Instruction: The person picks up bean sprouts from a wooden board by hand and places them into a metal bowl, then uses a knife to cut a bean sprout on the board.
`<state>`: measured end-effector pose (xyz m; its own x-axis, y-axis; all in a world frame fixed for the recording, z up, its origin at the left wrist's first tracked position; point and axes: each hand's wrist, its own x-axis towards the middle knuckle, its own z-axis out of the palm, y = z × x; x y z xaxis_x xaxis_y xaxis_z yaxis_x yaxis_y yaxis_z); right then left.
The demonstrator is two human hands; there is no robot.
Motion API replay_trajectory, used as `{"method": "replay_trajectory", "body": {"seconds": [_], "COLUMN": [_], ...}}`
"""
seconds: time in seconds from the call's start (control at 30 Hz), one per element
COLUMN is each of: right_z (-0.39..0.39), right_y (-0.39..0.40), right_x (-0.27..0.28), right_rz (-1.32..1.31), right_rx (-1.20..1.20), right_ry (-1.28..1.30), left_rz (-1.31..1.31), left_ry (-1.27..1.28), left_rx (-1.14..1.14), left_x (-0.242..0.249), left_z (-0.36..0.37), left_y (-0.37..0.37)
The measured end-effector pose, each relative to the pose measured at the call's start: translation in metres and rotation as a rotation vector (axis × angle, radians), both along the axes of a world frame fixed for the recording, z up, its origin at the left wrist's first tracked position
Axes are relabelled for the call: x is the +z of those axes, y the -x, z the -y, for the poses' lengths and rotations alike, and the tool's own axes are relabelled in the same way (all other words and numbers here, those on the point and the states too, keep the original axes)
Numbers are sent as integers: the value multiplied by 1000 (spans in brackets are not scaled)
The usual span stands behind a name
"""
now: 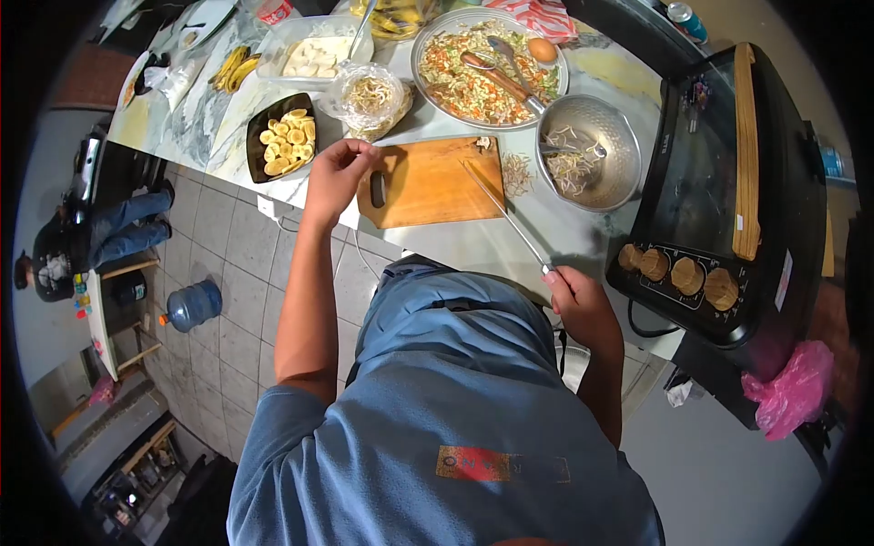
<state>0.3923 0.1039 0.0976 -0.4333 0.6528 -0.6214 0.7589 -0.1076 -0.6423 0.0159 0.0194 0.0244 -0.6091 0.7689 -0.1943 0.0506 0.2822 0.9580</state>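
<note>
The right hand (pixel 583 305) has its fingers closed around the handle of a long knife (pixel 505 214), whose blade reaches ahead of them onto the wooden cutting board (pixel 432 182). The left hand (pixel 339 173) is curled shut at the board's handle end, seemingly pinching something too small to tell. Bean sprouts (pixel 517 173) lie just beyond the blade; steadying the board before cutting seems wise.
</note>
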Motion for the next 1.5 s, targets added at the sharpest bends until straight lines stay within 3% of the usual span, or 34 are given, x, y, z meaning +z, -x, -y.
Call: {"method": "replay_trajectory", "body": {"seconds": [0.13, 0.2, 0.27, 0.47, 0.77, 0.9, 1.2, 1.37, 1.5], "right_z": [7, 10, 15, 32, 57, 67, 72, 71, 68], "right_y": [-4, -5, -9, -19, -35, -39, -48, -46, -43], "right_x": [-3, 0, 0, -2, -5, -11, -13, -6, -6], "right_rz": [-45, -36, -23, -32, -129, -181, -130, -125, -91], "right_rx": [-53, -72, -93, -216, -313, -325, -385, -391, -353], "right_ry": [-12, -9, -4, 0, -5, -127, -79, -70, -63], "left_rz": [186, 482, 531, 666, 709, 680, 618, 348, 343], "left_ry": [-47, -155, -173, -163, -127, -103, -79, -24, 1], "left_rx": [-124, -73, -61, -338, -591, -667, -746, -751, -704], "left_x": [17, 26, 35, 38, 41, 48, 42, 39, 44], "left_z": [-15, -26, -39, -69, -119, -134, -156, -165, -161], "left_y": [1, -9, -20, -32, -80, -97, -114, -129, -125]}}
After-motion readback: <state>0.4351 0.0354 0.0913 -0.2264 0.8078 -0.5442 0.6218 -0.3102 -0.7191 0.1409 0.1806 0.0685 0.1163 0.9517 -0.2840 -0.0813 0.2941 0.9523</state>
